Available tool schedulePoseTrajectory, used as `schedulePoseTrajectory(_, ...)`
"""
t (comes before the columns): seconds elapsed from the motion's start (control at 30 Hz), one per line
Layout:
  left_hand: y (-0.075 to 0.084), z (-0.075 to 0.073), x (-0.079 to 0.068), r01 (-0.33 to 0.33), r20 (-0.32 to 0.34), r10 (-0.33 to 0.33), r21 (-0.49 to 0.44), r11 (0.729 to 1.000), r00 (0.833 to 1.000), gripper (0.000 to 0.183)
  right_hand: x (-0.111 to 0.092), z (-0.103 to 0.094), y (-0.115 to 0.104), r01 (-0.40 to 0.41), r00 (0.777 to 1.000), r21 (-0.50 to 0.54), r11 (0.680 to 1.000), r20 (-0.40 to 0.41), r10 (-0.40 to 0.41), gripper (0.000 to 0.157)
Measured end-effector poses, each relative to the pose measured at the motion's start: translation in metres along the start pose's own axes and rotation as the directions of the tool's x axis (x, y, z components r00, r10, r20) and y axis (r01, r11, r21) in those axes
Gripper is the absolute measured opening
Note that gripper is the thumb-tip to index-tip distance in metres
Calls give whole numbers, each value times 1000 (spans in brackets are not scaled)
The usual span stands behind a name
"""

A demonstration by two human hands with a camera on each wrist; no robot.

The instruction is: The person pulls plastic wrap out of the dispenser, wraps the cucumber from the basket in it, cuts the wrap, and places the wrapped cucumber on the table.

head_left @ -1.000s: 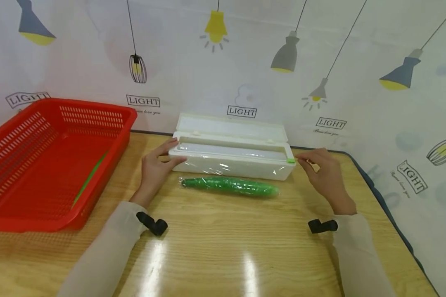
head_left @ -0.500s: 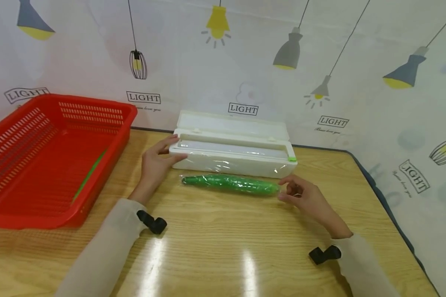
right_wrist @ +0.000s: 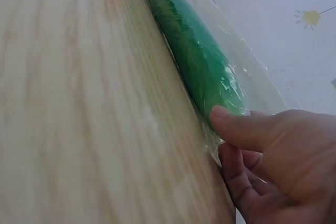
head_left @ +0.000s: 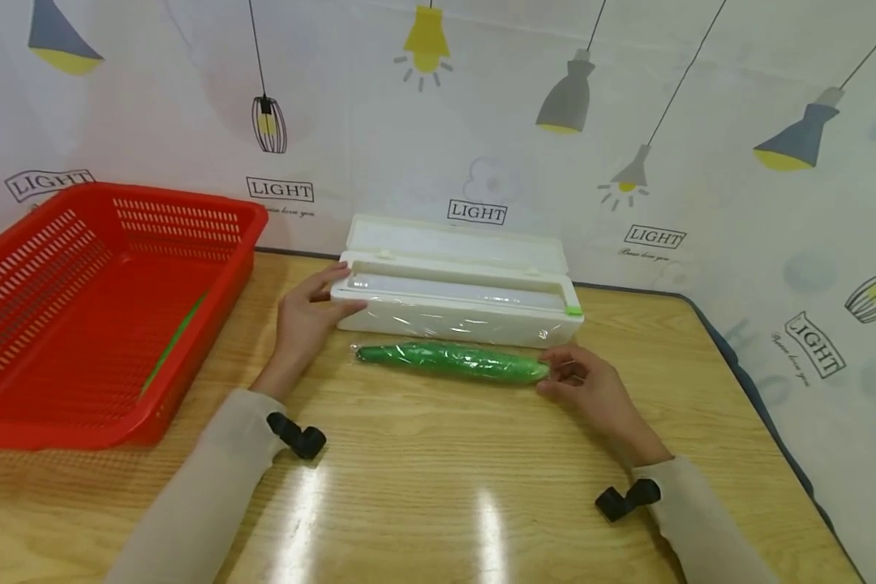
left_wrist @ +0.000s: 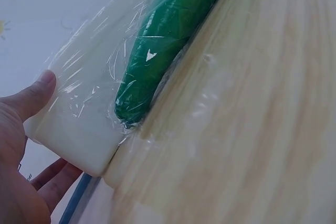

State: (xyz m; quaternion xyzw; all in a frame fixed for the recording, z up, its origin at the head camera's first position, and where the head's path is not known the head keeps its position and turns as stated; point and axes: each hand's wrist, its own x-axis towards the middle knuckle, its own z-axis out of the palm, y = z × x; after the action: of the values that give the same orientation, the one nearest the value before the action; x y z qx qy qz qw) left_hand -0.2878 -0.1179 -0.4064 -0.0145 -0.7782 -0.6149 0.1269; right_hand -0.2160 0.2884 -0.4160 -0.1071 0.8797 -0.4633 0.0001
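A green cucumber (head_left: 448, 362), wrapped in clear cling film, lies on the wooden table in front of a white cling film dispenser (head_left: 456, 318). The dispenser's lid (head_left: 456, 242) is swung up at the back, and a film roll shows inside. With thumb and fingers, my left hand (head_left: 305, 312) holds the dispenser's left end. At the cucumber's right end, my right hand (head_left: 587, 388) pinches the wrapped tip; in the right wrist view the thumb (right_wrist: 231, 121) presses on the tip, with the fingers curled beneath beside loose film. A green slider (head_left: 573, 311) sits at the dispenser's right corner.
A red plastic basket (head_left: 251, 235) stands on the left of the table, with a thin green strip (head_left: 175, 341) showing in it. Behind the dispenser hangs a white backdrop (head_left: 380, 105) printed with lamps. The wooden table (head_left: 401, 470) extends toward me.
My right hand has moved from the dispenser's right corner down and left to the cucumber's right end, and now pinches it. My left hand has stayed on the dispenser.
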Motion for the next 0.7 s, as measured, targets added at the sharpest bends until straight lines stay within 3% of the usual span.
schedulePoseTrajectory(0.33,3,0,-1,23,12,-23,6,1000,1000,58,5,2,2,3,1000,-49,999,-2,-3,40)
schedulePoseTrajectory(0.57,7,-1,-1,35,29,-35,18,999,999,57,10,2,7,74,997,-46,996,20,-74,40)
schedulePoseTrajectory(0.7,9,-1,0,54,42,-55,22,998,998,57,5,1,-13,79,996,-47,996,42,-77,37)
